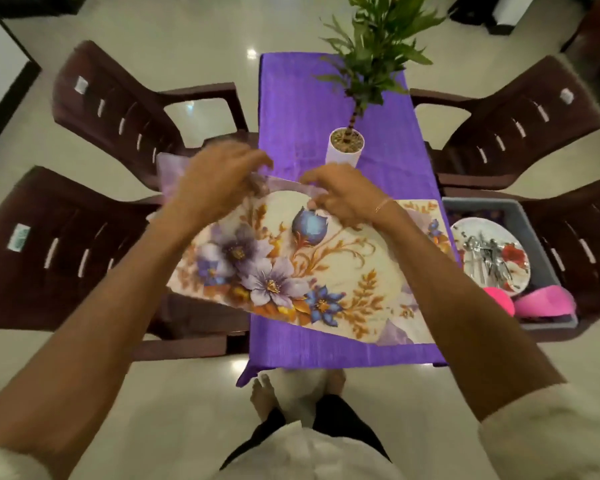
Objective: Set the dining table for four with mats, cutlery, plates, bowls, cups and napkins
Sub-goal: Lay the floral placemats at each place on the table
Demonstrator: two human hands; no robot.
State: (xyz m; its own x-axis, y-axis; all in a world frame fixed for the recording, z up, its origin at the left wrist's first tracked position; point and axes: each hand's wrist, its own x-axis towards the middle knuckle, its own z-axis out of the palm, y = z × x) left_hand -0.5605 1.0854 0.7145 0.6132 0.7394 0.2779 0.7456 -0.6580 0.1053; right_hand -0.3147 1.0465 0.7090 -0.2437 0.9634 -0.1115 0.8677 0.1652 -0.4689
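Both hands reach forward over the floral mat (pixel 291 271); it lies slantwise on the purple-clothed worktop (pixel 291 109), long axis left to right, its left end overhanging the edge. The left hand (pixel 219 178) and right hand (pixel 340 199) curl onto its far edge, pinching thin, glossy sheet, with the left blurred; probably stacked mats being peeled apart. The plate (pixel 513 258) and steel cutlery (pixel 489 261) wait in the grey crate (pixel 482 204), nearer the right hand.

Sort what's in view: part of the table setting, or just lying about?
Job: floral mat, held by left hand and right hand; plate, cutlery, pink dishes in the grey tub.
Lying about: potted plant, brown chairs.
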